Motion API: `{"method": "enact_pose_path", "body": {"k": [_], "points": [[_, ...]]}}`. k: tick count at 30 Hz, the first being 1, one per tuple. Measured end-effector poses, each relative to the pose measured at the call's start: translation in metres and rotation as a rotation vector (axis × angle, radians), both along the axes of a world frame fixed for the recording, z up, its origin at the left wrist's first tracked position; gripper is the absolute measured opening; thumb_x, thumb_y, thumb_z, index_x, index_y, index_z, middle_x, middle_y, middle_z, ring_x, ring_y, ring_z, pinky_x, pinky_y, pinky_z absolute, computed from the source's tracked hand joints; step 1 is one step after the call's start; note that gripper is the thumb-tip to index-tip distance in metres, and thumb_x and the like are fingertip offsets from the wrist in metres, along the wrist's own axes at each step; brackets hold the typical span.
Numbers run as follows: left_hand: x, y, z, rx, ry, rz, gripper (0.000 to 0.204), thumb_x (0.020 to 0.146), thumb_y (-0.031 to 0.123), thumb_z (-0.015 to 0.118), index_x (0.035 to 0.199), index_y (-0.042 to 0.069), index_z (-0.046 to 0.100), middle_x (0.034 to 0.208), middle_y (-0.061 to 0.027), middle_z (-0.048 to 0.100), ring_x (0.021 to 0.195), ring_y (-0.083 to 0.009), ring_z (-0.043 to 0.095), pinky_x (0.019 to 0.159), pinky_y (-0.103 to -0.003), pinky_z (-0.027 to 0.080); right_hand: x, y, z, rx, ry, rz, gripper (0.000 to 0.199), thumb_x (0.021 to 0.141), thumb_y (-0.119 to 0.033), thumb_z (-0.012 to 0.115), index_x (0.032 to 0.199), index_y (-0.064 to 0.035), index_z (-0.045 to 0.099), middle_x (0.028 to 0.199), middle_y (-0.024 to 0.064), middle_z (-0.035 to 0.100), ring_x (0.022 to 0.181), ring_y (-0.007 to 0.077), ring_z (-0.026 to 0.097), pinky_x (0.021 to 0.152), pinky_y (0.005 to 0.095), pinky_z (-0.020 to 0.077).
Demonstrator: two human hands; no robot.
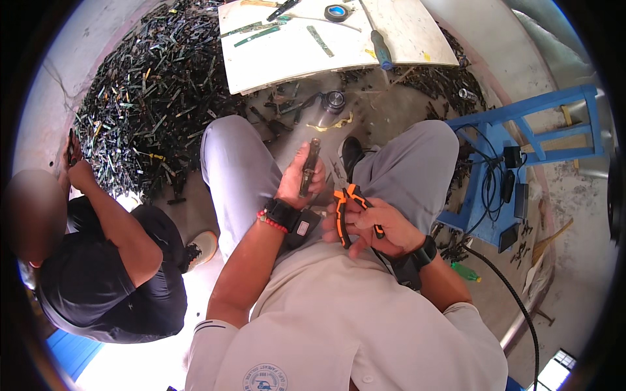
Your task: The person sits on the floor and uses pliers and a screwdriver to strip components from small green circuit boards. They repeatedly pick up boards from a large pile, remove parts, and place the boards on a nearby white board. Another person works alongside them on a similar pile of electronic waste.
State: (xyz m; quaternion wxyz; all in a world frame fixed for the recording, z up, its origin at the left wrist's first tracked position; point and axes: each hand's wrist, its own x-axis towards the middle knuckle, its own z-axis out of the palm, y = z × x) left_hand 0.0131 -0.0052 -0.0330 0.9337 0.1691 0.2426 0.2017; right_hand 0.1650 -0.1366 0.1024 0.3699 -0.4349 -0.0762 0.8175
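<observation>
My left hand (293, 186) is closed around a dark, narrow piece (311, 165) that looks like a strip-shaped electronic part, held upright between thumb and fingers. In my right hand (390, 228) lie pliers (341, 215) with orange and black handles. The handles are spread apart, and the metal jaws point up and away from me, beside the dark piece but not touching it. Both hands are above my lap. Between my feet, on the floor, sit a round dark object (334, 101) and a crumpled yellow strip (331, 124).
A large heap of dark narrow parts (150, 98) fills the far left. Ahead, a white board (293, 62) bears a screwdriver (380, 49), a tape roll (336, 12) and green strips. A blue chair (492, 140) with cables stands right. A co-worker (111, 260) sits left.
</observation>
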Motion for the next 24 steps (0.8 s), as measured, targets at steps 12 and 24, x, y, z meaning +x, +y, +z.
{"method": "enact_pose_path", "body": {"k": [12, 24], "points": [[0.005, -0.004, 0.019, 0.006, 0.381, 0.056, 0.055, 0.093, 0.063, 0.047, 0.073, 0.012, 0.048, 0.058, -0.0002, 0.042, 0.046, -0.0118, 0.035, 0.041, -0.025, 0.028, -0.009, 0.016, -0.033, 0.073, 0.118, -0.054, 0.056, 0.086, -0.013, 0.053, 0.140, -0.0047, 0.042, 0.119, 0.0117, 0.062, 0.106, 0.0277, 0.065, 0.061, 0.0317, 0.0586], [0.003, -0.003, 0.015, -0.031, 0.412, 0.042, 0.055, 0.088, 0.065, 0.054, 0.070, 0.014, 0.052, 0.057, 0.0007, 0.047, 0.039, -0.0101, 0.040, 0.033, -0.023, 0.031, -0.015, 0.013, -0.051, 0.119, 0.100, -0.070, 0.048, 0.087, -0.016, 0.054, 0.133, -0.0062, 0.046, 0.115, 0.0100, 0.064, 0.101, 0.0258, 0.067, 0.052, 0.0269, 0.0540]]}}
